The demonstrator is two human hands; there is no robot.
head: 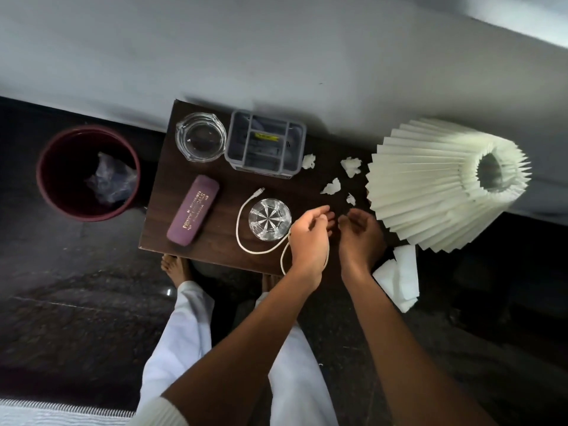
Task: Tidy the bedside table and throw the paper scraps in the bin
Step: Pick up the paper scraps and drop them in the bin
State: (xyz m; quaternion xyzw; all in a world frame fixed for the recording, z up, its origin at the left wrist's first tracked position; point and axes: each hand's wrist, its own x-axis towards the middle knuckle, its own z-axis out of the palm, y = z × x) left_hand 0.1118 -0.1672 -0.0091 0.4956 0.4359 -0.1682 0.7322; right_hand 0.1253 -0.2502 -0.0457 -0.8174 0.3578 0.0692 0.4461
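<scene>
Dark bedside table (172, 167) is untidy: four paper scraps (351, 166) near its far right edge, unbinned; left hand (309, 238) loosely pinches the white cable (242, 238), right hand (361, 233) cupped, apparently empty.

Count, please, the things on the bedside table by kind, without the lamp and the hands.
Paper scraps: 4
Glass items (ashtray, tumbler): 2
Grey organiser: 1
Purple case: 1
White cable: 1
Folded tissue: 1
Total: 10

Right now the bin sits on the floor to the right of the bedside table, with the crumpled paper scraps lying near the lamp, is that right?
Not quite: the head view shows the bin on the floor to the left of the bedside table. The paper scraps do lie near the lamp.
</scene>
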